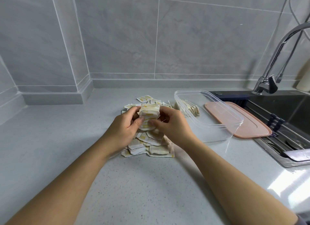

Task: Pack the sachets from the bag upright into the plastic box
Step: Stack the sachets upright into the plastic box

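Note:
Both hands hold one stack of white-and-yellow sachets (148, 116) above the worktop. My left hand (124, 129) grips its left side with curled fingers and my right hand (172, 124) grips its right side. Under them lies a loose pile of sachets (149, 146), spreading back to more sachets (144, 98). Right of the pile stands the clear plastic box (218, 134), with a row of sachets (190, 108) upright at its far end. No bag is clearly seen.
A pink lid (251, 125) lies behind and to the right of the box, at the sink's edge. The dark sink (285, 117) and a chrome tap (275, 60) fill the right side. A grey tiled wall stands behind the speckled worktop (67, 141).

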The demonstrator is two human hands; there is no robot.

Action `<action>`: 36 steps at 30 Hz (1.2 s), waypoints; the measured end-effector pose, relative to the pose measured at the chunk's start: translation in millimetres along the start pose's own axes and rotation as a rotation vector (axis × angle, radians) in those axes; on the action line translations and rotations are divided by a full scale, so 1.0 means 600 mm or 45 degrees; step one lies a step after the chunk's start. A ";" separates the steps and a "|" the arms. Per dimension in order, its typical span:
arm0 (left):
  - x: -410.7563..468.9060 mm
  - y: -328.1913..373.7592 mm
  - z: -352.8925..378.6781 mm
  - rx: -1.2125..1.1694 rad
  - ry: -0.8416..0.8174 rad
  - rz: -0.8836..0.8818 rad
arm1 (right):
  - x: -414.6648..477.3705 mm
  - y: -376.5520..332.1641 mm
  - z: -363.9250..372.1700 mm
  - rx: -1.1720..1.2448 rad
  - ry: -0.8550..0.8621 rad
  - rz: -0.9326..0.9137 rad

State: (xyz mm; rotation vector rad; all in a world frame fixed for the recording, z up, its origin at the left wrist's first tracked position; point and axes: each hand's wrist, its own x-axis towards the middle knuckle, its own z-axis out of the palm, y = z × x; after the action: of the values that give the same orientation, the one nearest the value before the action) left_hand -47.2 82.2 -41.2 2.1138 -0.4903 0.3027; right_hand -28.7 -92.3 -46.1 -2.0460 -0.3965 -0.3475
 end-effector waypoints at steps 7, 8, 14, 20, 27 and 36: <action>0.004 -0.015 0.003 0.189 -0.031 -0.014 | 0.000 0.004 0.005 -0.259 -0.169 -0.056; 0.004 -0.015 0.003 0.188 -0.030 -0.011 | -0.001 0.004 0.004 -0.270 -0.173 -0.062; 0.004 -0.018 -0.003 -0.013 -0.001 -0.015 | -0.008 -0.010 0.000 -0.109 -0.047 -0.057; 0.003 -0.026 -0.002 -0.092 0.220 -0.013 | -0.007 -0.027 -0.019 -0.040 0.115 -0.063; -0.003 -0.035 0.008 0.025 0.310 0.068 | 0.042 -0.072 -0.122 -0.347 0.406 -0.094; -0.001 -0.037 0.010 0.130 0.275 0.120 | 0.111 0.000 -0.217 -1.336 0.214 0.360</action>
State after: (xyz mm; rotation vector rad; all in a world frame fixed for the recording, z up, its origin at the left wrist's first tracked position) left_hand -37.3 88.8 -61.1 2.1283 -0.4548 0.6143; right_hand 21.4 -197.2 42.4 -3.0019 0.2609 -0.6309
